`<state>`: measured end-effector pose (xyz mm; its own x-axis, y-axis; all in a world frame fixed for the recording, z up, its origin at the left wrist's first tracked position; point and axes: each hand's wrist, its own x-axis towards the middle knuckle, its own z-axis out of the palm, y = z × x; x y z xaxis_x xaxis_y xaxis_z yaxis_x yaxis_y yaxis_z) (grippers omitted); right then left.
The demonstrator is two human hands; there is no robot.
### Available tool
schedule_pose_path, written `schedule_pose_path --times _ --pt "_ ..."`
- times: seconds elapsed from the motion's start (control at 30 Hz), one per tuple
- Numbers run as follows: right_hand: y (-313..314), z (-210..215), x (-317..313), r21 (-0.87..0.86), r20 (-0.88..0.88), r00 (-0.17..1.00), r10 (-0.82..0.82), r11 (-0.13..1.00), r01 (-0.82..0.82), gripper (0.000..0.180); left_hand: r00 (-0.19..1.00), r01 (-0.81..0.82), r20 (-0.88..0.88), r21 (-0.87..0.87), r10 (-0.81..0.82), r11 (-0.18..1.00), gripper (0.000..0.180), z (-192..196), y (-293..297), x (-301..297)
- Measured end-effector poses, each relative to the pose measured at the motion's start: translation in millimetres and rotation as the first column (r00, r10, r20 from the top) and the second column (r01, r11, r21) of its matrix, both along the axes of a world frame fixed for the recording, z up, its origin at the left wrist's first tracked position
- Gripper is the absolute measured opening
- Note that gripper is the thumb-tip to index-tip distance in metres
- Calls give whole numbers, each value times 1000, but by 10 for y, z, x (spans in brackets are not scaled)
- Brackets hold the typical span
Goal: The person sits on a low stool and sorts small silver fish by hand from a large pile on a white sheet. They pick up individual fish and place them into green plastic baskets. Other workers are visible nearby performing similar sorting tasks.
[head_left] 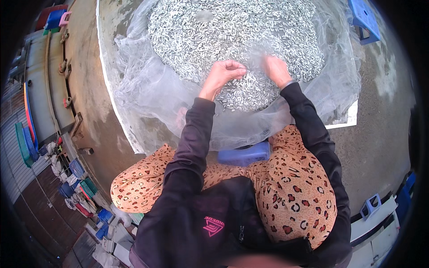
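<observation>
A wide heap of small, silvery-white, rod-shaped pieces [192, 44] lies on pale, sheer netting [147, 85], which spreads around it in loose folds. Over the near part of the heap, my left hand [223, 75] is closed, thumb and fingertips pinched together; whatever is between them is too small to make out. To its right, my right hand [275, 70] hovers over the same heap, its fingers smeared by motion. A hazy, see-through patch of netting or blur shows beside those fingers. Below the hands, the netting's near edge drapes toward my legs.
Under the netting is a white-edged sheet [107, 85] on the concrete floor [91, 58]. A blue plastic stool [364, 22] stands at the far right. A blue-violet plastic piece [243, 154] sits between my legs. Metal tanks [38, 85] line the left side, with clutter below them.
</observation>
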<state>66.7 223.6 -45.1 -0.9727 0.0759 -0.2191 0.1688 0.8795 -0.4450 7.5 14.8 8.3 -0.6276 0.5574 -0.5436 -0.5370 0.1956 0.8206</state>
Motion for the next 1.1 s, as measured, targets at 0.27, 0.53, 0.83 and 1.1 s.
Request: schedule_pose_path --times 0.27,0.53,0.83,1.1 --pt "140 -296 536 -164 -260 955 -141 981 100 29 948 173 -237 -173 -211 970 22 -401 -128 134" --pt "287 -9 423 -737 197 893 -405 540 407 37 990 -44 138 15 41 999 31 -247 158 349" --pt "298 354 454 -839 516 827 -222 63 540 14 709 181 -599 -355 -371 917 29 -641 139 476" --pt "274 411 546 -857 509 849 -143 3 515 30 654 156 -660 -360 -370 920 21 -701 230 339"
